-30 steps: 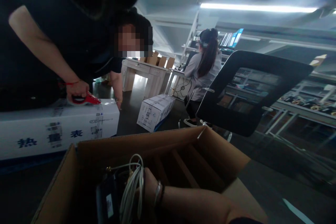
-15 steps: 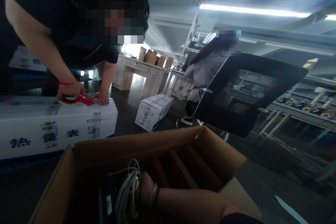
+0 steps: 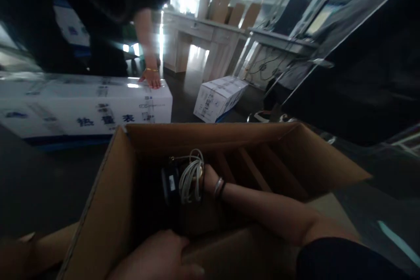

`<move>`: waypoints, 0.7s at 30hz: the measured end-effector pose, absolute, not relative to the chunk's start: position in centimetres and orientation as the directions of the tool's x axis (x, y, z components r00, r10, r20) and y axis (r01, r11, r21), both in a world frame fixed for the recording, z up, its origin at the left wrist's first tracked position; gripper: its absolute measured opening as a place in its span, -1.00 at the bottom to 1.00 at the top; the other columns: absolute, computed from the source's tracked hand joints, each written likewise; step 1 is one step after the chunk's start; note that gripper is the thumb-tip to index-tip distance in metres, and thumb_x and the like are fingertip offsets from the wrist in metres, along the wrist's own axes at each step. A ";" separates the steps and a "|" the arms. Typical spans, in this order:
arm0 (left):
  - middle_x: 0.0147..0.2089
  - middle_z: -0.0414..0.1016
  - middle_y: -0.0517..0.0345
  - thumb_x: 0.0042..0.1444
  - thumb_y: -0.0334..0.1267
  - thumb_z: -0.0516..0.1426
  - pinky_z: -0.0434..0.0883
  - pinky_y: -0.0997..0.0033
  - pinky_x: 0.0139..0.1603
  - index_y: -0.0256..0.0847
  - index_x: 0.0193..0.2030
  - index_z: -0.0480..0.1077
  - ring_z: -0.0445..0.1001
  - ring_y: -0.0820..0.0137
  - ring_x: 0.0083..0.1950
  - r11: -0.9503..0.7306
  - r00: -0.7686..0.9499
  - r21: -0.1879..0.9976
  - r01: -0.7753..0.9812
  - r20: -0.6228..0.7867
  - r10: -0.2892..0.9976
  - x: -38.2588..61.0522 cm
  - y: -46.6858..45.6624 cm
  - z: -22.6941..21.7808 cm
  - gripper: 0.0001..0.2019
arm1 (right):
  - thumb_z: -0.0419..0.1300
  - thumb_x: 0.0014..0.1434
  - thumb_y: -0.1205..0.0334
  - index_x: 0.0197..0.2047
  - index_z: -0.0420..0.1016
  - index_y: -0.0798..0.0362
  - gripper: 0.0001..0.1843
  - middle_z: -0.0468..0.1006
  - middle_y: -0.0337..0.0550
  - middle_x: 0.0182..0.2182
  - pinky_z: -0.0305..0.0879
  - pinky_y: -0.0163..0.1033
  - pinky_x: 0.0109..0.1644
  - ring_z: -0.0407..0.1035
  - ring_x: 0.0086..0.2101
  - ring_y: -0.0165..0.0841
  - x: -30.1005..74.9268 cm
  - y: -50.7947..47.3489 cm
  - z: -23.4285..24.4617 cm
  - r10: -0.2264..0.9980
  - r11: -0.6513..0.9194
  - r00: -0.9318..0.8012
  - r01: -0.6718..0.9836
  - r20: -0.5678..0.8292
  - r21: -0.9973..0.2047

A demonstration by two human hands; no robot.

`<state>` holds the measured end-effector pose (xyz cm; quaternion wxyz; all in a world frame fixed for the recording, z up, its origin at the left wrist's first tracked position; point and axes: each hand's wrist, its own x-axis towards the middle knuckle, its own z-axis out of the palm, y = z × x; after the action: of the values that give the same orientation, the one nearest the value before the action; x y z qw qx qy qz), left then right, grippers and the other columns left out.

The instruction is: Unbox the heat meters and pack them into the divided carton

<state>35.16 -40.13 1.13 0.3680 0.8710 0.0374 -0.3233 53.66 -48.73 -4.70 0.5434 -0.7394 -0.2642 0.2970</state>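
Observation:
An open brown cardboard box (image 3: 213, 129) stands in front of me, with cardboard dividers (image 3: 251, 166) in its right part. Inside, to the left of the dividers, is a dark meter (image 3: 171, 186) with a white label and a coiled grey cable (image 3: 190, 179). My right hand (image 3: 210, 178) reaches in from the right and is closed on the meter's brass-coloured end beside the coil; its fingertips are hidden. At the near side, my left hand (image 3: 160, 256) is closed over the box's near cardboard edge, thumb apart from the fingers, partly blurred and dark.
Beyond the box, another person's hand (image 3: 151, 78) lies flat on a long white carton (image 3: 88, 109). A smaller white carton (image 3: 218, 96) sits on the floor. A black chair (image 3: 361, 65) stands at right, desks (image 3: 210, 30) behind. At lower left a blurred forearm-like shape (image 3: 52, 245) shows.
The view has tipped down and shifted left. My left hand has come into view at the near edge. My right hand still holds the meter. The co-worker's red tape dispenser is out of sight.

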 end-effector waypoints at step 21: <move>-0.20 0.52 -0.06 0.18 -0.10 -0.15 0.34 0.22 -0.13 -0.21 -0.21 0.48 0.47 0.19 -0.14 -0.737 0.872 0.557 0.382 -0.482 0.087 35.8 -40.6 0.4 -0.58 | 0.31 -0.24 0.09 -0.48 0.46 0.16 -0.69 0.54 -0.07 -0.47 0.39 -0.22 -0.26 0.42 -0.41 -0.29 53.2 -49.1 -4.0 0.747 -0.332 0.648 0.166 -0.151 -0.929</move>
<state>35.84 -40.55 0.35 0.3386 0.9062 0.1292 -0.2179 53.15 -49.11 -4.04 0.4942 -0.7614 -0.2998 0.2936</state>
